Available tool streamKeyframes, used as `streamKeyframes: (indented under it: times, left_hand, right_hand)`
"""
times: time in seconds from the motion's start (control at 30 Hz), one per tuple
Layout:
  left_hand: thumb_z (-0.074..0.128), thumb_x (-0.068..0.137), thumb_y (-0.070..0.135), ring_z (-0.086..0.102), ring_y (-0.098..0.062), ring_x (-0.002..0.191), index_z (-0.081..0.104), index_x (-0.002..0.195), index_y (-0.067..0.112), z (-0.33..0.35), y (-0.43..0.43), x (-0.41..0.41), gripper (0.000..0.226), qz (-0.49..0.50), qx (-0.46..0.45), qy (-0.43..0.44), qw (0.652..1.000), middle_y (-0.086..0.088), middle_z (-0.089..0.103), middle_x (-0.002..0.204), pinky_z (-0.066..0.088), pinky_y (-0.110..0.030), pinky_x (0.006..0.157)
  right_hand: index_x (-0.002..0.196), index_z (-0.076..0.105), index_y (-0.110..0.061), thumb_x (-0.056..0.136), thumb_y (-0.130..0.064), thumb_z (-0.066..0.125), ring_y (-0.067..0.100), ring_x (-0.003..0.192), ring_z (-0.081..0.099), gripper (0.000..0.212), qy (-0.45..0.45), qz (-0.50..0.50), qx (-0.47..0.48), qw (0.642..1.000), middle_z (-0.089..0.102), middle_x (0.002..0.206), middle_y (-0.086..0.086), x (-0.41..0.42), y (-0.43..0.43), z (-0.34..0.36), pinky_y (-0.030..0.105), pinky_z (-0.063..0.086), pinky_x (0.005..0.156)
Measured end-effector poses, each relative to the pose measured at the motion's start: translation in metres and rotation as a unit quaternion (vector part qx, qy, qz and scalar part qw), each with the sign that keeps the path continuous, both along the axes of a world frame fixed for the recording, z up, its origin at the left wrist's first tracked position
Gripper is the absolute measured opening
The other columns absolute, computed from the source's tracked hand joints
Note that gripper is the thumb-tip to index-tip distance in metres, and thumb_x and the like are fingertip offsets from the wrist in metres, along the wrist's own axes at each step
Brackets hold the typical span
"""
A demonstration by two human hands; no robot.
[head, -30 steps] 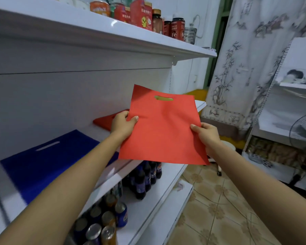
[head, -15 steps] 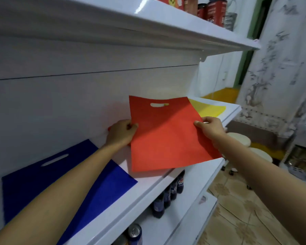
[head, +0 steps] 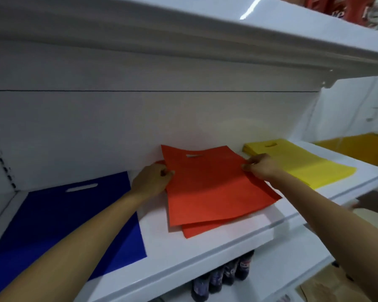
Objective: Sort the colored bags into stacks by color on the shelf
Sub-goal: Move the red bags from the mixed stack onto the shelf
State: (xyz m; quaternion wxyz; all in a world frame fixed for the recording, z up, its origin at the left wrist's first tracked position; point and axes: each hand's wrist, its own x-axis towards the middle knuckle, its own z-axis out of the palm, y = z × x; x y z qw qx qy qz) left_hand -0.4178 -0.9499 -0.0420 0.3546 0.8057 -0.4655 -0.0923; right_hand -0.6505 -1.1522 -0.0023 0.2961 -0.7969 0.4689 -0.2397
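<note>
Pinching the two side edges of a flat red bag (head: 210,188) at the centre of the frame, the left hand (head: 150,184) and the right hand (head: 261,166) each hold it with a thumb over curled fingers. The bag is a thin, matte, fabric-like rectangle with a slot-shaped cut-out handle near its far edge. It lies slightly askew over a second red bag (head: 205,231), whose corner shows beneath it at the near side. Both are on a glossy white shelf (head: 205,253). At lower left a deep blue bag (head: 63,219) of the same cut lies flat, its handle slot toward the back panel. At centre right is a yellow stack (head: 303,164), also slotted, just beside the red bags. Dark bottles (head: 223,277), blurred, stand on the shelf below at bottom centre.
</note>
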Motion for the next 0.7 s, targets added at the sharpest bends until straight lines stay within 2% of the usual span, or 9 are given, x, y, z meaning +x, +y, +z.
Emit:
streamKeyframes:
  times: [0.07,0.13,0.17,0.23,0.3,0.4,0.47,0.57,0.7]
  left_hand:
    - [0.048,0.097,0.043,0.061,-0.026,0.069,0.047,0.068,0.015,-0.006,-0.006,-0.007,0.040,0.038,0.017,-0.003,0.999,-0.009,0.061,0.073,0.046,-0.036,0.063]
    - [0.048,0.096,0.042,0.054,-0.018,0.067,0.044,0.069,0.019,-0.011,-0.011,-0.015,0.036,0.078,0.045,-0.008,0.996,-0.001,0.056,0.072,0.038,-0.030,0.060]
    - [0.049,0.096,0.042,0.054,-0.016,0.070,0.047,0.074,0.020,-0.015,-0.014,-0.018,0.031,0.093,0.056,-0.010,0.994,0.001,0.056,0.076,0.038,-0.028,0.060]
    - [0.055,0.093,0.040,0.058,-0.016,0.083,0.052,0.098,0.019,-0.023,-0.020,-0.025,0.022,0.123,0.057,0.007,0.991,0.001,0.059,0.094,0.046,-0.029,0.069]
    - [0.062,0.089,0.037,0.059,-0.019,0.097,0.045,0.124,0.017,-0.029,-0.023,-0.032,0.044,0.159,0.030,0.045,0.986,-0.003,0.057,0.113,0.050,-0.033,0.082]
    - [0.066,0.086,0.033,0.055,-0.024,0.114,0.035,0.141,0.016,-0.035,-0.025,-0.041,0.065,0.222,-0.001,0.059,0.973,-0.009,0.050,0.133,0.047,-0.034,0.093]
    - [0.065,0.088,0.029,0.055,-0.023,0.116,0.035,0.143,0.015,-0.039,-0.026,-0.048,0.065,0.247,-0.017,0.060,0.967,-0.008,0.053,0.134,0.043,-0.027,0.089]
    - [0.063,0.090,0.027,0.057,-0.020,0.114,0.043,0.140,0.017,-0.042,-0.025,-0.055,0.055,0.266,-0.067,0.074,0.959,-0.004,0.057,0.131,0.042,-0.025,0.089]
    - [0.063,0.090,0.030,0.058,-0.016,0.112,0.054,0.131,0.019,-0.041,-0.025,-0.056,0.043,0.280,-0.079,0.065,0.954,0.000,0.060,0.128,0.043,-0.027,0.093]
  right_hand:
    - [0.099,0.068,0.007,0.089,-0.017,0.067,0.021,0.065,0.053,0.026,0.012,0.035,0.001,0.999,0.064,0.084,0.016,0.003,-0.016,-0.003,0.023,0.041,0.053]
    - [0.102,0.068,0.003,0.088,-0.020,0.069,0.021,0.068,0.056,0.027,0.017,0.064,0.016,0.998,0.065,0.083,0.013,0.005,-0.031,-0.009,0.025,0.043,0.061]
    - [0.104,0.068,-0.001,0.086,-0.022,0.070,0.019,0.067,0.057,0.027,0.016,0.076,0.030,0.997,0.064,0.079,0.009,0.006,-0.039,-0.015,0.025,0.044,0.060]
    - [0.108,0.066,-0.009,0.083,-0.027,0.073,0.017,0.064,0.058,0.032,0.026,0.092,0.045,0.994,0.062,0.078,0.004,0.008,-0.053,-0.027,0.024,0.043,0.053]
    - [0.112,0.063,-0.011,0.081,-0.034,0.075,0.019,0.068,0.060,0.040,0.048,0.109,0.046,0.992,0.064,0.084,0.006,0.008,-0.065,-0.039,0.024,0.042,0.053]
    - [0.107,0.067,-0.014,0.083,-0.040,0.071,0.021,0.067,0.065,0.035,0.060,0.151,0.019,0.986,0.069,0.081,0.005,0.006,-0.074,-0.050,0.026,0.046,0.059]
    - [0.106,0.071,-0.019,0.086,-0.048,0.064,0.020,0.080,0.067,0.036,0.076,0.167,-0.026,0.983,0.071,0.090,0.002,0.005,-0.077,-0.056,0.027,0.047,0.068]
    - [0.116,0.067,-0.030,0.087,-0.058,0.054,0.021,0.109,0.060,0.043,0.099,0.152,-0.092,0.979,0.066,0.119,-0.003,0.006,-0.073,-0.066,0.030,0.045,0.084]
    - [0.125,0.061,-0.031,0.089,-0.061,0.049,0.022,0.116,0.057,0.048,0.076,0.137,-0.115,0.981,0.063,0.124,-0.004,0.007,-0.071,-0.075,0.031,0.043,0.088]
